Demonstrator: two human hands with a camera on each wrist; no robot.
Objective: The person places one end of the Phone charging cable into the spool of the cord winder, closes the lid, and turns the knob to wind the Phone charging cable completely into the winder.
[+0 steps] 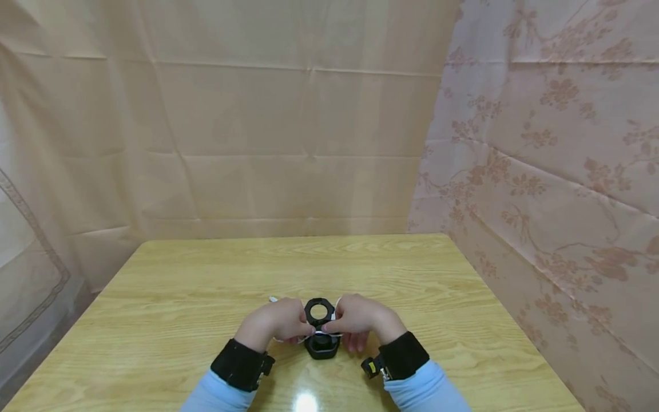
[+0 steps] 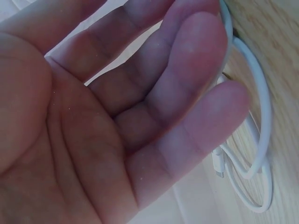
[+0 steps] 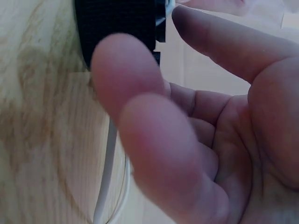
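A black many-sided case point(image 1: 322, 354) sits on the table with its ring-shaped lid point(image 1: 319, 301) tipped open at the far side. My left hand point(image 1: 283, 319) is at the case's left side, thumb and index pinching a white cable point(image 1: 332, 333). From the right, my right hand point(image 1: 358, 317) pinches the same cable, which crosses over the open case between the two thumbs. In the left wrist view, loops of the cable point(image 2: 265, 102) and a small connector point(image 2: 218, 163) lie beyond the fingertips. The right wrist view shows the black case point(image 3: 119, 28) beside the fingers, with cable strands point(image 3: 107, 172) trailing below.
The light wood table point(image 1: 206, 280) extends ahead and to both sides. A beige curtain point(image 1: 257, 143) hangs behind it and a flower-patterned cloth point(image 1: 540, 171) on the right. Wristbands with small cameras point(image 1: 241, 365) sit on both wrists.
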